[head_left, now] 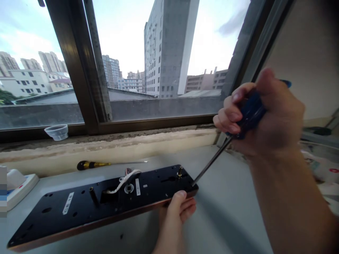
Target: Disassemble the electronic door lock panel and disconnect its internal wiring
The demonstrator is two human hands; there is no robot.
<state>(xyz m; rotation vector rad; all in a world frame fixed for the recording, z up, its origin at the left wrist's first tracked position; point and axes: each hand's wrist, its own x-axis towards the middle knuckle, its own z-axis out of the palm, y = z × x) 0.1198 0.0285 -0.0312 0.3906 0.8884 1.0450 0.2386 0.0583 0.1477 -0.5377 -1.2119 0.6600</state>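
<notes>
Two screwdrivers [250,114] [102,164], one panel [106,208]

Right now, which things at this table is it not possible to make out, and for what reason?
All in the head view:
Screwdriver tip: too small to tell whether it sits in a screw.
Blue handle: partly covered by the right hand.
Black panel: its underside faces away from the camera.
Left hand: its fingers show only partly, behind its thumb.
Small white label: print too small to read.
Power strip: cut off by the left edge.
</notes>
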